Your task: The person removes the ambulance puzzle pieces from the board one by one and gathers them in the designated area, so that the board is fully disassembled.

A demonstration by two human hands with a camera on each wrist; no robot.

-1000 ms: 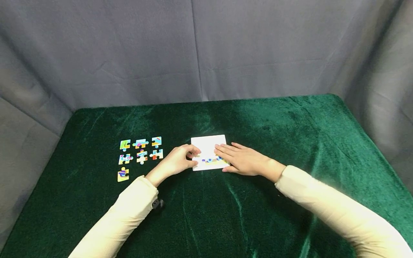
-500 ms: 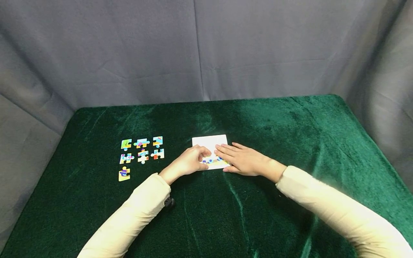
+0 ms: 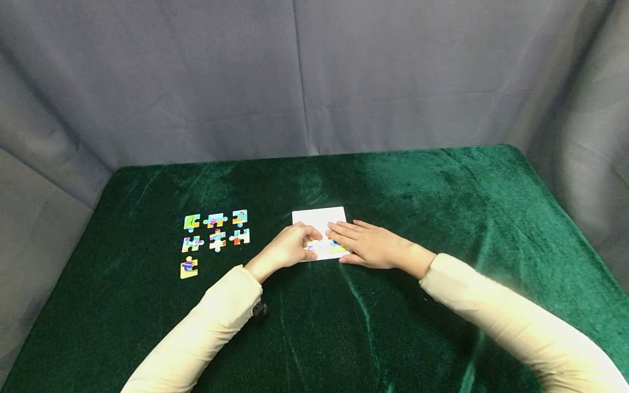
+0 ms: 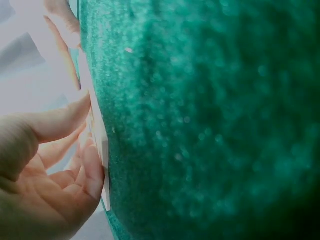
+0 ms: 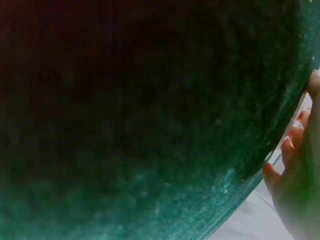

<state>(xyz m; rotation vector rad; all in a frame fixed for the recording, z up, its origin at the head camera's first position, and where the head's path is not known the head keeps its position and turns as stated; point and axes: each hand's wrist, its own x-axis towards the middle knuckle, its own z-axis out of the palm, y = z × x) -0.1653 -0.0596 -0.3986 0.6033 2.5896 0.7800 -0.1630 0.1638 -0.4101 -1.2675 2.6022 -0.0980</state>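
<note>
A white puzzle board (image 3: pixel 319 215) lies on the green cloth. My left hand (image 3: pixel 287 246) is over its left part, thumb and curled fingertips round a small puzzle piece (image 3: pixel 313 248) that they mostly hide. In the left wrist view the thumb and fingers (image 4: pixel 92 167) come down right at the board's edge (image 4: pixel 105 150). My right hand (image 3: pixel 373 244) rests flat on the board's right side, fingers straight. Partly under those fingers shows a yellow and blue puzzle piece (image 3: pixel 337 246). The right wrist view catches only part of the right hand (image 5: pixel 295 165).
Several loose puzzle pieces lie in rows at the left, among them a green one (image 3: pixel 192 222), a pink and blue one (image 3: pixel 215 220) and a yellow and purple one (image 3: pixel 189 267). Green velvety cloth (image 3: pixel 417 196) covers the table; a grey curtain (image 3: pixel 221 82) hangs behind.
My left hand has moved right from the board's left edge onto it. The blue and yellow strip between the hands now shows a white gap. My right hand stays in place.
</note>
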